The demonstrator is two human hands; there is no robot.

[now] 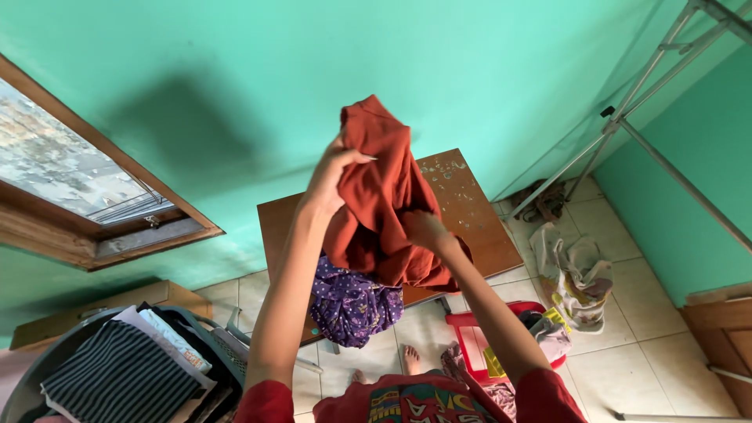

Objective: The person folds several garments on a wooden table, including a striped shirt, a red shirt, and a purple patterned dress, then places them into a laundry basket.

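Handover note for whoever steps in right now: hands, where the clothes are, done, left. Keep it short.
Left hand: gripping the rust-red garment near its top, raised.
Right hand: gripping the same garment lower down.
Garment hangs bunched above the wooden table.
Purple patterned cloth drapes off the table's front edge.
Done: folded clothes stacked in the grey basket, lower left.
Left: red garment unfolded; more clothes in the red basket on the floor.

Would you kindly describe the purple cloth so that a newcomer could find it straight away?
Start at the brown wooden table against the green wall. Below the rust-red garment that the left hand and right hand hold up, a bunched cloth hangs over the table's near edge. This purple cloth is the only one speckled with small pale dots.
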